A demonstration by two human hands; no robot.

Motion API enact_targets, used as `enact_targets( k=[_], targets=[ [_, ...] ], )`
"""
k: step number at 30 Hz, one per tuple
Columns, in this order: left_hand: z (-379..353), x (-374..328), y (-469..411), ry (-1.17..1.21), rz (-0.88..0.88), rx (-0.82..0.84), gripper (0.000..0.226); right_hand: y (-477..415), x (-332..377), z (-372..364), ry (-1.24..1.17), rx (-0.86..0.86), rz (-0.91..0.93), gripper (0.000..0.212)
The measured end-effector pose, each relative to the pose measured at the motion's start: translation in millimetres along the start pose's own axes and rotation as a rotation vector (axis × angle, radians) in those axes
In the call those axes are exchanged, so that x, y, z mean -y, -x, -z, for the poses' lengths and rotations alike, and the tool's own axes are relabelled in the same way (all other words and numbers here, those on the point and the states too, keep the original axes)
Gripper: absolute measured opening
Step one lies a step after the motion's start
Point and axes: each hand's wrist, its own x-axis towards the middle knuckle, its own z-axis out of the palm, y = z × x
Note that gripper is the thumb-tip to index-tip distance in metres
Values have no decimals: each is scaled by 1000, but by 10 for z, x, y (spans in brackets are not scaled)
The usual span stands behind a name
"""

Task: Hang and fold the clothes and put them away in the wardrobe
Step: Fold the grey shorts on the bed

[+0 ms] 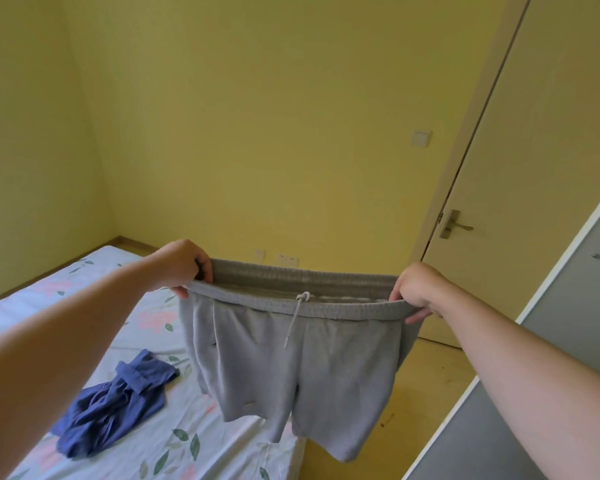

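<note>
**Grey shorts stretched out over the bed ahead of folding**

A person holds a pair of grey shorts [291, 358] in the air above the near corner of the bed [201, 441]. The left hand [184, 268] pinches one end of the waistband [302, 277] and the right hand [416, 292] pinches the other. The hands are well apart, fingers curled over the band with thumbs beneath, so the elastic is pulled taut between them. The grip seems meant to let the garment hang straight and show which way it faces before it is laid down on the bed to fold.

The shorts are soft, pale grey jersey with a ribbed waistband. A knotted drawstring [293, 317] dangles at the centre front, and both legs hang loose, their hems just clear of the bed's floral sheet.

A crumpled blue garment [115, 400] lies on the bed to the left of the shorts, not yet folded. Beyond the foot of the bed stands a closed door [534, 168]. A grey panel [575, 299] to the right of the bed may be the wardrobe, though that cannot be confirmed.
</note>
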Motion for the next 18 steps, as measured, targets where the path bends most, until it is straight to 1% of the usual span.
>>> enact_targets(
  k=[2, 3, 6, 8, 9, 11, 12, 14, 16, 18],
  targets=[
    [-28, 21, -8, 31, 28, -5, 56, 16, -9, -44, -31, -19, 38, 52],
    [-31, 29, -1, 28, 38, -10, 54, 43, -7, -56, -5, 19, 63, 59],
    [-10, 73, 27, -6, 53, -5, 48, 77, -41, -58, 68, 113, 130, 64],
    [-5, 107, 50, -21, 64, 9, 45, 94, -62, -47, 41, 136, 148, 62],
    [-2, 126, 64, -5, 63, 13, 43, 82, -70, -49, 20, 155, 149, 56],
    [1, 169, 94, 68, 47, 28, 34, 69, -105, -61, -76, 214, 165, 29],
    [12, 188, 120, 103, 24, 37, 25, 76, -124, -56, -134, 253, 180, 18],
    [50, 229, 184, 97, -61, 87, 5, 82, -165, -19, -114, 295, 239, 34],
    [70, 269, 243, 2, -138, 115, 17, 104, -185, 8, -59, 342, 302, 36],
    [102, 294, 297, -50, -168, 134, 22, 125, -221, 46, -65, 481, 324, 36]
  ],
)
